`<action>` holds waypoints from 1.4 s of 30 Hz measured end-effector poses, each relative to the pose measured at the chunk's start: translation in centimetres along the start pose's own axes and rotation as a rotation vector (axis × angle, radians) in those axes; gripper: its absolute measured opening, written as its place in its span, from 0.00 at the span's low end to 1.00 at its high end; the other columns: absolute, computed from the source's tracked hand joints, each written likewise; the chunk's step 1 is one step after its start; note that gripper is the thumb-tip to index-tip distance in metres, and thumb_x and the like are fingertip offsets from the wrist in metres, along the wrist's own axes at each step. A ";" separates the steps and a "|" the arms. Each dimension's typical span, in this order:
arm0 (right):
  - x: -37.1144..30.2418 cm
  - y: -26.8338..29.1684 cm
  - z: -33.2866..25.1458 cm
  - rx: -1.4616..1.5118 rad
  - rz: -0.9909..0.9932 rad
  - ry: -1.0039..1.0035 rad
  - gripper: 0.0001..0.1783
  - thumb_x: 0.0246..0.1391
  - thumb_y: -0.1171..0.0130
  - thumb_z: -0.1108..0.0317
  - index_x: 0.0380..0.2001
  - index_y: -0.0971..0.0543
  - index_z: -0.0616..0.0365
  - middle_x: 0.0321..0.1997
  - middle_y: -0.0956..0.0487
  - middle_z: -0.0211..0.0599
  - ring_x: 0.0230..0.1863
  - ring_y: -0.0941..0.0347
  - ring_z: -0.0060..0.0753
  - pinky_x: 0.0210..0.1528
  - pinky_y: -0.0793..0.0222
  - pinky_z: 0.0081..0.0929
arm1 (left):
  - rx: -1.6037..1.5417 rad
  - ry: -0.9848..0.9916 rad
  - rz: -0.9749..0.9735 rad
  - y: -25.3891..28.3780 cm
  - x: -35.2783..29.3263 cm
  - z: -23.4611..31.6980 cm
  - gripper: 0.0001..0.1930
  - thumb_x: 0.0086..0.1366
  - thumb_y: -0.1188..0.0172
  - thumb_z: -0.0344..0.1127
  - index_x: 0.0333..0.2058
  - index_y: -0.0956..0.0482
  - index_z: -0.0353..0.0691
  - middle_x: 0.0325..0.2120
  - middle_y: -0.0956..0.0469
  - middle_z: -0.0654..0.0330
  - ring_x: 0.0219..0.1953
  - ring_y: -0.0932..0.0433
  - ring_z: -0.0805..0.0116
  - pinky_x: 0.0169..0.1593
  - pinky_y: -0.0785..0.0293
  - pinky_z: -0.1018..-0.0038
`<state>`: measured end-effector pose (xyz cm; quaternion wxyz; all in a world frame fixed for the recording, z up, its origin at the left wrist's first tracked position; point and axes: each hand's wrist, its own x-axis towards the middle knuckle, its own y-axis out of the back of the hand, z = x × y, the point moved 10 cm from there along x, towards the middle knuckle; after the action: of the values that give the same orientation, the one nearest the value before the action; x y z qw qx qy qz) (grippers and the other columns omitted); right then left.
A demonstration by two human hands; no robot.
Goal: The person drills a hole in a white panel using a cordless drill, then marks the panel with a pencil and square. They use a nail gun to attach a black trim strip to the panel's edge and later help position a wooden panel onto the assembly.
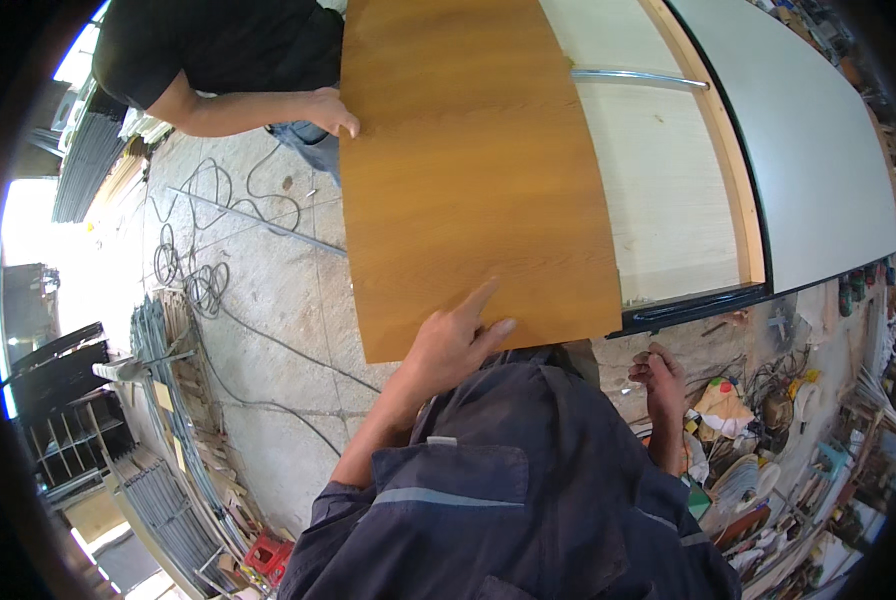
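Note:
A wide wood-grain panel (pixel 468 180) lies in front of me, partly over a dark-edged frame with a pale wooden inner strip (pixel 733 180). At the panel's near edge, my left hand (pixel 453 340) rests on its surface with forefinger and thumb stretched out. My right hand (pixel 660 375) hangs just off the frame's near black edge (pixel 693 308), fingers curled together; whatever they hold, if anything, is too small to make out. A co-worker's hand (pixel 333 110) grips the panel's left edge.
A metal rod (pixel 638 76) crosses the frame's pale inside. To its right lies a large light-grey panel (pixel 828 150). Black cables (pixel 206 285) and a long thin bar (pixel 268 225) lie on the concrete floor. Metal profiles (pixel 158 350) stand at left; tools and clutter (pixel 723 410) fill the lower right.

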<state>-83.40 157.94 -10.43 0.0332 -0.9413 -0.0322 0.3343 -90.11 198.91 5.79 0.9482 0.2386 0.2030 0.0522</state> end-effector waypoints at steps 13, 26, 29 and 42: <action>0.6 0.1 0.8 -0.069 -0.034 0.039 0.20 0.64 0.41 0.64 0.55 0.23 0.66 0.39 0.17 0.44 0.32 0.19 0.36 0.37 0.20 0.35 | 0.007 0.005 0.045 0.7 0.6 -0.9 0.29 0.72 0.40 0.43 0.65 0.32 0.32 0.20 0.21 0.46 0.24 0.20 0.53 0.33 0.25 0.63; -2.4 -9.6 0.7 -0.004 -0.429 -0.061 0.23 0.61 0.35 0.69 0.56 0.23 0.70 0.52 0.17 0.49 0.51 0.19 0.39 0.57 0.25 0.38 | -0.852 0.215 0.598 11.4 0.8 -19.3 0.26 0.79 0.50 0.50 0.59 0.27 0.30 0.49 0.19 0.51 0.48 0.19 0.63 0.47 0.21 0.69; -3.9 -12.7 0.7 0.163 -0.605 -0.145 0.26 0.61 0.38 0.75 0.62 0.28 0.69 0.60 0.21 0.55 0.63 0.25 0.46 0.68 0.33 0.41 | -0.986 0.199 0.377 7.5 4.0 -17.8 0.30 0.80 0.55 0.53 0.64 0.32 0.30 0.55 0.23 0.49 0.52 0.21 0.63 0.54 0.23 0.68; -4.1 -14.7 0.5 0.134 -0.769 -0.011 0.29 0.64 0.41 0.77 0.67 0.31 0.66 0.61 0.22 0.51 0.64 0.25 0.46 0.68 0.31 0.41 | -1.005 0.019 0.339 5.0 11.6 -14.1 0.31 0.78 0.48 0.51 0.64 0.34 0.27 0.59 0.25 0.50 0.57 0.22 0.60 0.58 0.24 0.66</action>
<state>-87.42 172.26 -6.98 0.2173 -0.8545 -0.3609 0.3039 -85.38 211.71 -7.35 0.9221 -0.2164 0.1199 0.2977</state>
